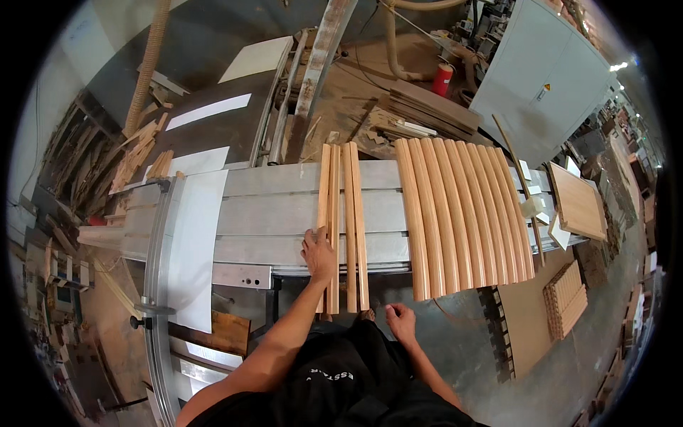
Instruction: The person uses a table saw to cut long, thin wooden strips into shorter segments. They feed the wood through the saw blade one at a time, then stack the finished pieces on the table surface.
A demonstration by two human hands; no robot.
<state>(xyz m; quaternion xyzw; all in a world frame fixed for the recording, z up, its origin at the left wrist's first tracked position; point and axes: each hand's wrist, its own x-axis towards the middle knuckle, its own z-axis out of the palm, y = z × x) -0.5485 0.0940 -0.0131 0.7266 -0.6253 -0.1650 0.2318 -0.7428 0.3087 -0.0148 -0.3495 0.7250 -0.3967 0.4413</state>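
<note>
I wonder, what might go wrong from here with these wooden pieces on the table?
The narrow wooden strips overhang the near edge of the metal table, so a knock from the person's body might shift them. The rounded slats also overhang that edge and could be bumped. The bare left hand, at the leftmost strips, might catch a splinter.

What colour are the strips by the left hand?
The strips are light brown, clearest in the head view.

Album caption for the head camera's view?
Left hand at narrow wooden strips across a metal table, a row of rounded slats to the right.
</note>
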